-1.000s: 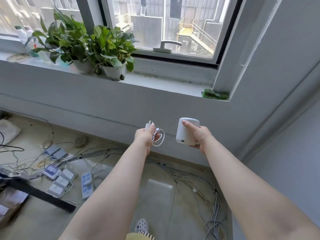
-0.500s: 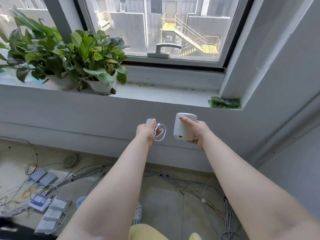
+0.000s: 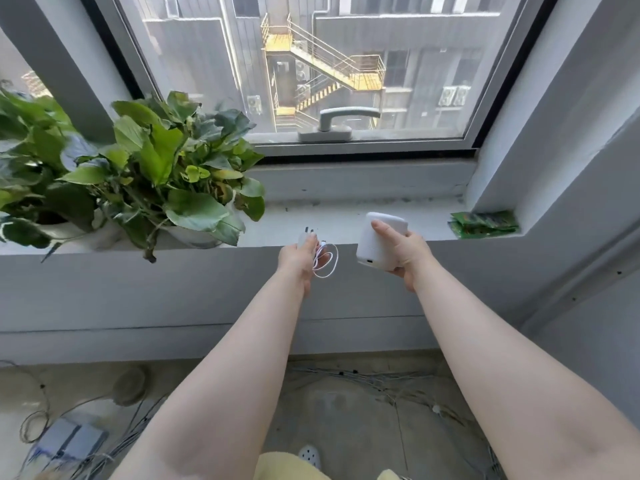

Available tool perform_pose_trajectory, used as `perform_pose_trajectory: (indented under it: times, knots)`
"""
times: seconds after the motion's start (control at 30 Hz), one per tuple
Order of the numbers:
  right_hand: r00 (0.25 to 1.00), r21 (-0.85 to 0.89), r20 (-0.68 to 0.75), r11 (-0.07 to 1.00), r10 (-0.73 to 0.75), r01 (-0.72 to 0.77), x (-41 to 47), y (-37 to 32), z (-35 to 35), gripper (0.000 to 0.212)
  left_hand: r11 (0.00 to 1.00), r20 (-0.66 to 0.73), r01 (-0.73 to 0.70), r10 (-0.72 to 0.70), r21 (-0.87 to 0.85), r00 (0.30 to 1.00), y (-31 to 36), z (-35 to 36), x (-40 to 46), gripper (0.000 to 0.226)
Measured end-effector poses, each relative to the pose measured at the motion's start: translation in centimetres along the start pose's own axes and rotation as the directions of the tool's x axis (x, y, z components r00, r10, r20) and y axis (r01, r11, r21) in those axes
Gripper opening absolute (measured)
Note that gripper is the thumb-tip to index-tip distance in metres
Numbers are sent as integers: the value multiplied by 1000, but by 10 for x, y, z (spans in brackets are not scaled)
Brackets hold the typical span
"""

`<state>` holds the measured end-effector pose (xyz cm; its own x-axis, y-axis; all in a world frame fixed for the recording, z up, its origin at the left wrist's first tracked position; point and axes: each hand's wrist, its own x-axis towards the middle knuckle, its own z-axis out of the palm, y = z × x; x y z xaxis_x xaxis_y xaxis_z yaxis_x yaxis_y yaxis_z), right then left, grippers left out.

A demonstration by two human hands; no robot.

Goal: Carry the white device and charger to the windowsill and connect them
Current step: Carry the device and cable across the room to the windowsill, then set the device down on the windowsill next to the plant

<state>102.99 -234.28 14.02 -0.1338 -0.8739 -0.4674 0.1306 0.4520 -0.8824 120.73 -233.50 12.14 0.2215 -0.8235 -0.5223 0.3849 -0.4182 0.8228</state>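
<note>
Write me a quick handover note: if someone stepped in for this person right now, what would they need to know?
Left hand: closed around the white charger, prongs up, its thin cable looped below the fingers.
Right hand: gripping the white device, its port facing the camera near the bottom.
Both are held at the front edge of the windowsill, between the potted plant and the green packets.
Done: carried to the sill.
Left: set them down on the bare stretch, plug the cable into the device.

The windowsill [image 3: 346, 221] bears potted plants [image 3: 166, 174] and green packets [image 3: 483, 223].
</note>
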Motion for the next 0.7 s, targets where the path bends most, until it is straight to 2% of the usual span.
perform_pose_trajectory:
  times: [0.2,0.37,0.5,0.7]
  knots:
    - [995,19,-32,995,-100,100,29,-7,21,34,996,-10,68,-69,-61,998,9,-3,26,22]
    - [975,-63,-40,974,-219,216,54,-12,30,61,990,-24,89,-92,-113,995,11,-8,44,21]
    - [954,-142,-6,944,-301,297,78,-15,32,66,986,-32,85,-91,-140,995,17,-8,55,35]
    - [942,-199,28,921,-335,334,110,-13,29,71,987,-35,63,-69,-149,997,23,-1,66,29]
